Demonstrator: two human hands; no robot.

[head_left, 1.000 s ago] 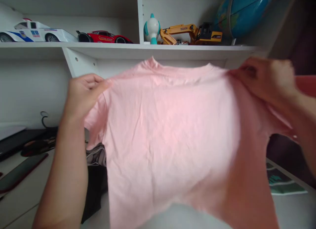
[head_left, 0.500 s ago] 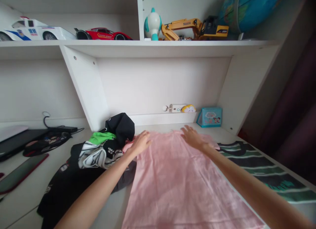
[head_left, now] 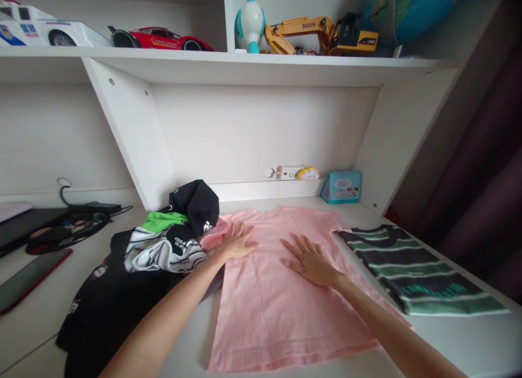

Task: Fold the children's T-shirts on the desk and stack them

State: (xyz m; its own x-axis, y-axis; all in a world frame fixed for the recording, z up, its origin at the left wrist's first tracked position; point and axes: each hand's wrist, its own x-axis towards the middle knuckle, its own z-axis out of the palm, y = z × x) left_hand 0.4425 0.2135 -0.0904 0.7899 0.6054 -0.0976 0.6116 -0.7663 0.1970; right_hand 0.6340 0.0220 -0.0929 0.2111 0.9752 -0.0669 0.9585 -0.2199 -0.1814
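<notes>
A pink T-shirt (head_left: 281, 302) lies spread flat on the white desk, its hem toward me and its collar toward the back. My left hand (head_left: 238, 242) rests open on the shirt's upper left, near the sleeve, fingers spread. On the chest area to the right lies my right hand (head_left: 312, 262), palm down with fingers apart. Neither hand grips the cloth. The shirt's left sleeve touches a heap of clothes (head_left: 163, 247) in black, white stripes and bright green. At the right is a folded green-and-black striped shirt (head_left: 416, 269), close beside the pink sleeve.
A small blue desk calendar (head_left: 342, 186) and a power strip (head_left: 290, 173) stand at the back. On the left lie a phone (head_left: 32, 280) and a cable with a black adapter (head_left: 95, 208). Toy cars, a toy excavator (head_left: 322, 35) and a globe (head_left: 408, 13) occupy the shelf above.
Both hands have slid from the shirt's shoulders toward me, and the right hand has moved inward. The shirt's hem now shows fully. The view has tilted slightly downward.
</notes>
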